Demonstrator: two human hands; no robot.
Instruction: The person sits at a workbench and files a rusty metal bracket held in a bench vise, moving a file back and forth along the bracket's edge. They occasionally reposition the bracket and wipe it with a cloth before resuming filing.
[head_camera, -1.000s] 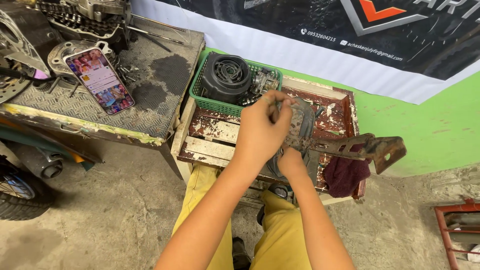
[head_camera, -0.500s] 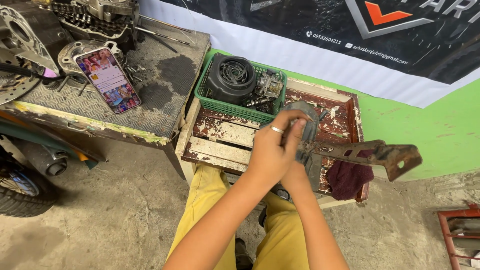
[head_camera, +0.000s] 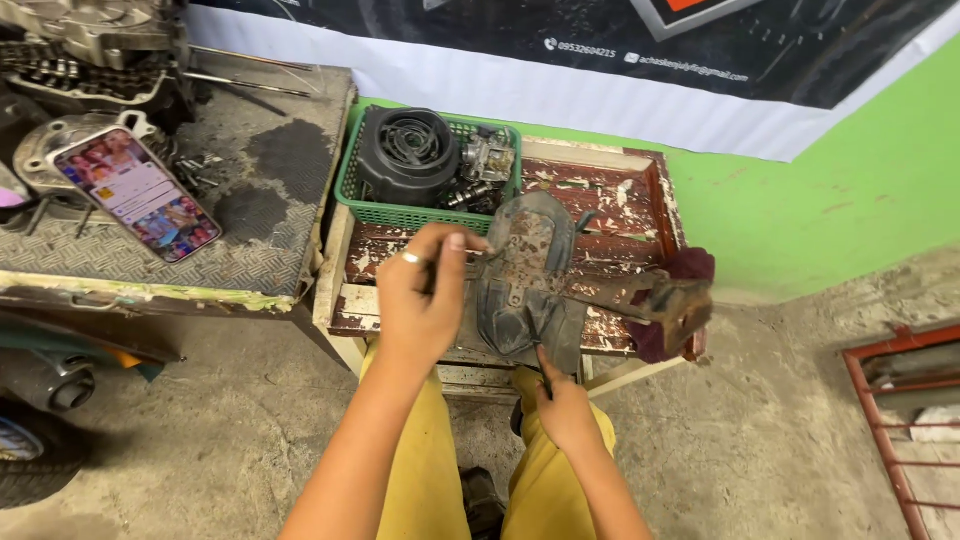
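A dark grey, rust-stained plastic cover (head_camera: 527, 272) lies on a worn wooden tray (head_camera: 610, 190) with peeling red paint. My left hand (head_camera: 425, 300), with a ring on one finger, is closed on a thin metal tool (head_camera: 472, 250) whose tip points at the cover's left edge. Below the tray's front, my right hand (head_camera: 565, 408) grips the cover's lower edge with its fingers. A rusty metal bracket (head_camera: 665, 300) sticks out to the right of the cover, next to a dark red rag (head_camera: 690, 268).
A green basket (head_camera: 372, 208) at the tray's back holds a black round fan cover (head_camera: 405, 150) and a small metal engine part (head_camera: 487, 157). To the left, a checker-plate table (head_camera: 270, 250) carries a phone (head_camera: 135, 195) and engine parts (head_camera: 90, 45). Tyre (head_camera: 25, 465) bottom left, red frame (head_camera: 900, 400) right.
My right hand has dropped from the cover's top to its lower edge. My left hand has shifted to the cover's left side with the thin tool. The cover now lies lower on the tray.
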